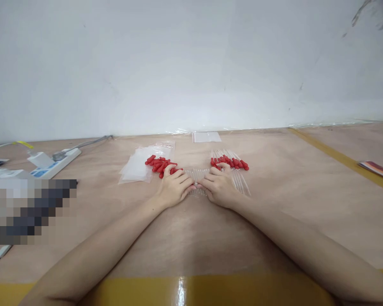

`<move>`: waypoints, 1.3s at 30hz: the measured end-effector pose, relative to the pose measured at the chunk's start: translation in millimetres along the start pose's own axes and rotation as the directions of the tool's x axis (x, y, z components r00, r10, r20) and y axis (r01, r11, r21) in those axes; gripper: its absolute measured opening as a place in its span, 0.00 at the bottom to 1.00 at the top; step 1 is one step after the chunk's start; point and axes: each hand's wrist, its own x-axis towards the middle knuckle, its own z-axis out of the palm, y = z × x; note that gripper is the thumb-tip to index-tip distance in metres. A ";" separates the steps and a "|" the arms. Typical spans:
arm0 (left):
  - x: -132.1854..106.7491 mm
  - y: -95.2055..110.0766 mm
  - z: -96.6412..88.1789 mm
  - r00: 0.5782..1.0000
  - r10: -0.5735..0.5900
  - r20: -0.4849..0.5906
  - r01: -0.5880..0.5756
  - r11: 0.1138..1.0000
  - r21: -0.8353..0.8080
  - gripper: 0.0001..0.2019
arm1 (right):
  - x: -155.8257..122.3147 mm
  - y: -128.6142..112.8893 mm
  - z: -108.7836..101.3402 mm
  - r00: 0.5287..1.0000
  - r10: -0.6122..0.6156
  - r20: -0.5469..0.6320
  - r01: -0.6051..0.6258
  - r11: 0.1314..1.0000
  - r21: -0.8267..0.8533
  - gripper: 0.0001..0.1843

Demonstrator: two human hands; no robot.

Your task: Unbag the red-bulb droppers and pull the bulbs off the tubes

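Observation:
My left hand (176, 186) and my right hand (221, 186) rest on the table with their fingertips almost meeting. Both have curled, closed fingers, and whatever is pinched between them is too small to make out. Under and between the fingertips lies a row of thin transparent sticks or tubes (196, 174). A heap of small red rubbery pieces (159, 164) touches the far side of my left hand. Beyond my right hand, a line of similar red pieces (236, 163) lies across more thin pale sticks (242, 182), partly covered by that hand.
Translucent plastic bags (135, 165) are fanned out left of the red heap. Another small bag (207, 137) lies near the wall. A white power strip (59, 163) with plugs and cables stands at left, near a pixelated dark object (35, 212). A striped item (378, 170) lies far right.

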 end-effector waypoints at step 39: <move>14.8 -91.3 -42.8 0.680 -0.704 0.207 0.726 0.685 -0.058 0.16 | -7.4 28.7 -14.8 0.877 0.475 0.068 -0.469 0.879 -0.087 0.13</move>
